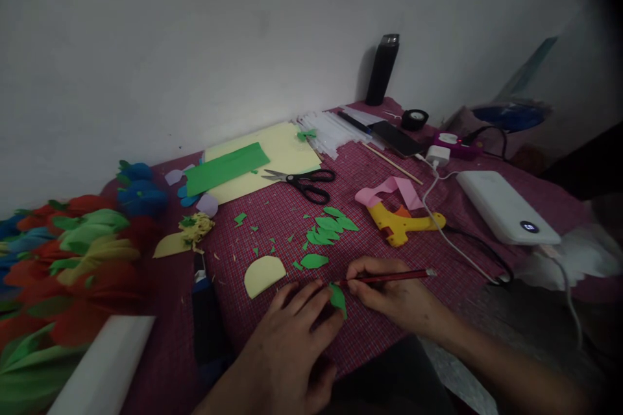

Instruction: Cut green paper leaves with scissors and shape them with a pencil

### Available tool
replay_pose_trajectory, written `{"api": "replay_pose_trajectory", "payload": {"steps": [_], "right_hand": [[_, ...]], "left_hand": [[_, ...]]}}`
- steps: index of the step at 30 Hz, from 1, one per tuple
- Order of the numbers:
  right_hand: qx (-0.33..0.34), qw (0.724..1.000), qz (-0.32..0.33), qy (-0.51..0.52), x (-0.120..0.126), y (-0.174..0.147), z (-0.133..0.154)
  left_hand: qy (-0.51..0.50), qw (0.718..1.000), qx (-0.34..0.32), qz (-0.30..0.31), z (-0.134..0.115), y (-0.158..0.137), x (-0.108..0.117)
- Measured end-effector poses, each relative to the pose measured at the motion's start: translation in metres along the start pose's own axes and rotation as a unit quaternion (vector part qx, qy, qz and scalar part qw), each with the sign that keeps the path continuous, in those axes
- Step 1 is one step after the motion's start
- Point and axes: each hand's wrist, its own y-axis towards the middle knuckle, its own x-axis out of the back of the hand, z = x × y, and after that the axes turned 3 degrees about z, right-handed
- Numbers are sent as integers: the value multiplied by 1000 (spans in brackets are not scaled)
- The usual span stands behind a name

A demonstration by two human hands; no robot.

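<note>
My right hand (389, 292) is closed on a red pencil (396, 277), its silver end pointing right and its other end at a green paper leaf (339, 300). That leaf is gripped by my left hand (296, 337), whose fingers cover part of it. Just beyond my hands lies a single green leaf (314, 262), with a cluster of cut green leaves (326, 231) behind it. A pale yellow rounded paper piece (264, 275) rests beside my left fingers. Black-handled scissors (306, 183) lie partly opened on yellow sheets (287, 150), near a green paper strip (227, 168).
Colourful paper flowers (92, 240) crowd the left side. To the right are a yellow glue gun (403, 222), pink ribbon (389, 193), a white power bank (506, 207) with cables and a phone (396, 138). A black bottle (383, 70) stands against the wall.
</note>
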Motion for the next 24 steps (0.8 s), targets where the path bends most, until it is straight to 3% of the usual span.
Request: {"api": "replay_pose_trajectory", "payload": {"steps": [7,24], "right_hand": [[17,999,10,-41,2,0,3],[7,999,27,-24,4,-1,5]], "left_hand": [[10,999,3,49,-1,0,5],[7,998,-1,61,1,0,6]]}}
